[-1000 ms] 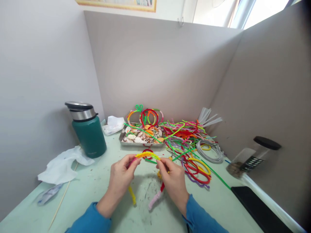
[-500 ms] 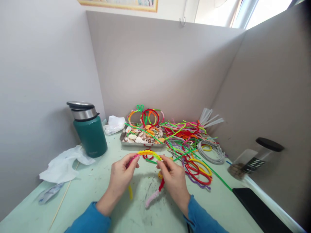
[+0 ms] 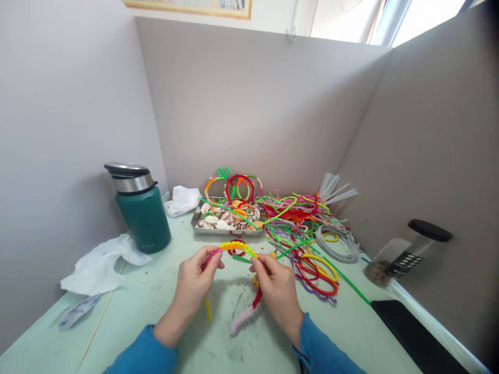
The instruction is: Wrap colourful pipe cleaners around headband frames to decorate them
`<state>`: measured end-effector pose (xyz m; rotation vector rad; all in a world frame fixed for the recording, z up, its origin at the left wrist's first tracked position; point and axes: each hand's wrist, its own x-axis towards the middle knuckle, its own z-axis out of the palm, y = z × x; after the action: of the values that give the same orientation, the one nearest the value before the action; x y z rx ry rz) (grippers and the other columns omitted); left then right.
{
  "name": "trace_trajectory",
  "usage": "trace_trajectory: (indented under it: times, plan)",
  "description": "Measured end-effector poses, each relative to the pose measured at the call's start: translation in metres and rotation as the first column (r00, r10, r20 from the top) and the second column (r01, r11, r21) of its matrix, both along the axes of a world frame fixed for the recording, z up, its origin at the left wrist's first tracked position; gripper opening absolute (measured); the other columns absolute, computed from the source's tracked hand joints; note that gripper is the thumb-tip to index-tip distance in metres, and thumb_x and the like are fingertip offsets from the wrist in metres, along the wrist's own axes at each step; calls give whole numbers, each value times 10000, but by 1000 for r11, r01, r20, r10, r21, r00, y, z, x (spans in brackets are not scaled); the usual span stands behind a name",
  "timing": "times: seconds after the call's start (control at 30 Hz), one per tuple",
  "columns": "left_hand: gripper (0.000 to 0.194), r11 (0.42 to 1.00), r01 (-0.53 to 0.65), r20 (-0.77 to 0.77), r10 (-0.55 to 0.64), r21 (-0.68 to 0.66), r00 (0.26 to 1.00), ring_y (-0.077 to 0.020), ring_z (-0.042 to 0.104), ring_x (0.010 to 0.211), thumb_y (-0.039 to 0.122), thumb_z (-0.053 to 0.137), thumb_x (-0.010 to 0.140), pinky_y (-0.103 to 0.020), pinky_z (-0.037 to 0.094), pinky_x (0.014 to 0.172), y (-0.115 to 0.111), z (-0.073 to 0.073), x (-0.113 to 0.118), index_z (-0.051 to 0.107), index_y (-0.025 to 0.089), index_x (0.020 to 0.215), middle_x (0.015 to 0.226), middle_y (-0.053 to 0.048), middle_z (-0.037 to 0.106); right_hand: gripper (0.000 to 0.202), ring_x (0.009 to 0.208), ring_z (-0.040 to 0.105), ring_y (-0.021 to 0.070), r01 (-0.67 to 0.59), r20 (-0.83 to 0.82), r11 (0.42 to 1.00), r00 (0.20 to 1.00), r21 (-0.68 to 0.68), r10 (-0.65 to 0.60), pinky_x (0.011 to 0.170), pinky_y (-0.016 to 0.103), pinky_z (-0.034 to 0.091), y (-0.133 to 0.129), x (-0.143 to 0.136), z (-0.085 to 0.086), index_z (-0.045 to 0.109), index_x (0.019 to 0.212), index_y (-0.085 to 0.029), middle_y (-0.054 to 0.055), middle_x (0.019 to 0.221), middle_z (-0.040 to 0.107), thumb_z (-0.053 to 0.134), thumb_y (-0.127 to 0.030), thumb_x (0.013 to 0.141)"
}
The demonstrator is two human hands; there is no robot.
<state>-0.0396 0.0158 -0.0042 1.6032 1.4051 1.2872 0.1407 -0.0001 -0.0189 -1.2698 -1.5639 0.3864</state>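
Note:
A wrapped pipe-cleaner band (image 3: 234, 245) arches between my two hands, pink at the left, yellow on top and lime green at the right. My left hand (image 3: 195, 278) pinches its pink end between thumb and fingers. At the lime-green part, my right hand (image 3: 275, 278) is closed on it with thumb and forefinger. A red and pale pink length (image 3: 245, 318) hangs below my right hand, and a yellow end (image 3: 208, 309) hangs beside my left. Their joins are hidden by the hands. Behind the band, a red pipe-cleaner coil (image 3: 236, 248) lies on the table.
A metal tray (image 3: 228, 232) of shells carries finished-looking rings (image 3: 239, 189). Loose pipe cleaners (image 3: 296, 210) and a grey wire coil (image 3: 337, 244) lie right of it. A green flask (image 3: 144, 218) and tissue (image 3: 97, 270) stand left; a clear jar (image 3: 409, 254) and black phone-like slab (image 3: 417, 332) are right.
Both hands keep their grip on the band, which holds nearly the same arch. The whole view has shifted very slightly; the hanging red and pink length has moved a little left.

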Motion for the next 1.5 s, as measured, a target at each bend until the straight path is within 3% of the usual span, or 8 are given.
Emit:
trace_trajectory:
  times: [0.17,0.57,0.77,0.87,1.03,1.17,1.3,1.5]
  plan:
    - [388,999,42,33,-41,-12,999,-63,400,388,427,541,804,-181,335,398,0,4,1,537,174,1097,688,-4,651,181,620,596,139,1,-32,1000,999,-10,-1,579,212,418,0,0,-1,650,860,-188,6,699,662,505,-296,871]
    - [240,999,41,71,-43,26,997,-50,396,365,395,540,803,-169,316,367,1,1,1,576,163,852,657,-2,641,173,583,572,128,-28,-28,999,999,15,28,552,210,405,-3,-2,3,651,845,-194,-5,664,644,505,-283,872]
    - [295,997,77,109,-75,-12,991,-56,407,357,409,552,792,-181,331,362,0,4,1,557,163,956,691,-4,652,164,614,595,138,-30,-43,999,999,19,31,569,217,429,-3,-1,3,652,873,-194,4,693,659,512,-280,870]
    - [335,993,117,96,-115,-22,989,-77,475,409,412,549,798,-196,387,413,0,6,1,562,169,1029,724,-8,662,160,645,614,147,11,-83,998,996,57,-6,601,227,451,-2,3,5,653,907,-193,13,727,672,532,-286,861]
    - [282,997,73,105,-75,19,992,-135,593,648,416,582,777,-221,469,605,3,6,-2,673,167,873,748,-30,684,238,635,602,144,12,-146,993,989,115,5,614,239,463,-1,8,9,599,1063,-186,10,728,659,554,-285,852]
    - [291,1000,17,237,-19,11,971,-141,591,637,408,617,758,-245,481,618,7,4,-9,689,162,895,757,-42,698,206,693,583,162,-86,-7,984,996,154,88,657,268,451,-2,7,13,614,997,-177,30,773,644,605,-277,818]
    - [199,989,105,308,-134,109,942,-180,621,770,324,663,737,-285,497,698,6,9,-14,714,184,869,846,-55,699,115,696,557,177,-130,145,965,984,229,99,644,290,423,-2,11,17,646,790,-182,36,715,618,552,-228,840]
    - [116,847,391,-19,-412,361,911,-203,577,874,196,646,757,-342,467,788,0,26,-15,743,229,813,870,-71,690,336,888,590,187,-28,8,963,1000,270,27,773,308,467,5,24,15,630,1015,-204,63,960,640,448,-58,773]
